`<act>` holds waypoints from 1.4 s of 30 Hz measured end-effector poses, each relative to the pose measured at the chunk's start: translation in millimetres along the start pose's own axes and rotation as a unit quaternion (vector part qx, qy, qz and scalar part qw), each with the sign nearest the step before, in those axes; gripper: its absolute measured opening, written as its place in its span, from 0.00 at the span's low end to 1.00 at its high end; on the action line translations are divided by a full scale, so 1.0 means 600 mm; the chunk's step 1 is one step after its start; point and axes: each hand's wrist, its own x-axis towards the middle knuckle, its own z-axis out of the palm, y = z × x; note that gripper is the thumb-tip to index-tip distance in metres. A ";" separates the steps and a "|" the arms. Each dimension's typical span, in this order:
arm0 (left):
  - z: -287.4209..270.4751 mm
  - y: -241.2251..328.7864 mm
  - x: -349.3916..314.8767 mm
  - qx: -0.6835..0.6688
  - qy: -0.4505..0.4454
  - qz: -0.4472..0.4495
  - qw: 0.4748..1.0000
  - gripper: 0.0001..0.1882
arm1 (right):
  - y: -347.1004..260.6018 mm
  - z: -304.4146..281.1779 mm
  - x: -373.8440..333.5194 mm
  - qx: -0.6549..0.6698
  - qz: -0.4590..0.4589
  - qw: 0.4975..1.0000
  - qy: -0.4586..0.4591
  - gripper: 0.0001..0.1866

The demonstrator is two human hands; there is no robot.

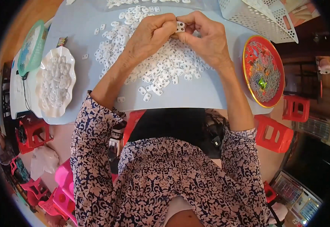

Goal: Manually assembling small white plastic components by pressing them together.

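Above the table's far half, my left hand (154,33) and my right hand (207,38) meet fingertip to fingertip. Between them shows a small white plastic piece with dark round holes (180,27); the fingers of both hands are closed on it. Whether either hand also pinches something smaller is hidden by the fingers. Under and around my hands spreads a loose pile of similar white two-holed pieces (165,70). To the right, a red round tray with a gold rim (244,62) holds many thin grey metal pieces, perhaps screws, and a shiny green scrap (262,83).
A scalloped white plate (72,62) heaped with white pieces stands at the left table edge, near a green basket (23,62). At the far right is a white perforated basket (233,11). Red stools (273,134) stand below the pale blue table (195,96).
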 end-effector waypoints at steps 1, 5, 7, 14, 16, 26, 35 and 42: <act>0.001 -0.001 0.000 0.000 0.000 0.000 1.000 0.12 | -0.001 -0.001 0.000 0.000 0.000 1.000 0.000 0.14; 0.012 0.002 -0.002 -0.019 0.034 0.024 0.999 0.12 | 0.001 -0.003 -0.001 -0.010 0.008 1.000 -0.007 0.13; 0.015 0.000 -0.002 -0.021 0.041 0.008 0.999 0.12 | 0.002 -0.002 -0.001 -0.006 0.008 1.000 -0.006 0.13; 0.018 -0.006 -0.001 -0.022 0.039 0.011 0.999 0.13 | 0.005 0.001 -0.002 0.004 -0.003 1.000 0.010 0.11; 0.019 -0.005 -0.001 -0.024 0.037 0.015 0.999 0.13 | 0.003 -0.001 -0.003 0.007 0.003 1.000 0.009 0.11; 0.018 0.000 -0.003 -0.037 0.027 0.010 0.999 0.13 | 0.004 -0.002 -0.006 0.003 0.010 1.000 0.001 0.11; 0.022 -0.001 -0.003 -0.030 0.025 0.022 0.999 0.13 | -0.003 -0.004 -0.002 0.008 0.000 1.000 0.025 0.08; 0.022 0.004 -0.006 -0.021 0.022 0.022 0.999 0.13 | 0.003 -0.010 -0.006 -0.010 0.009 1.000 -0.014 0.11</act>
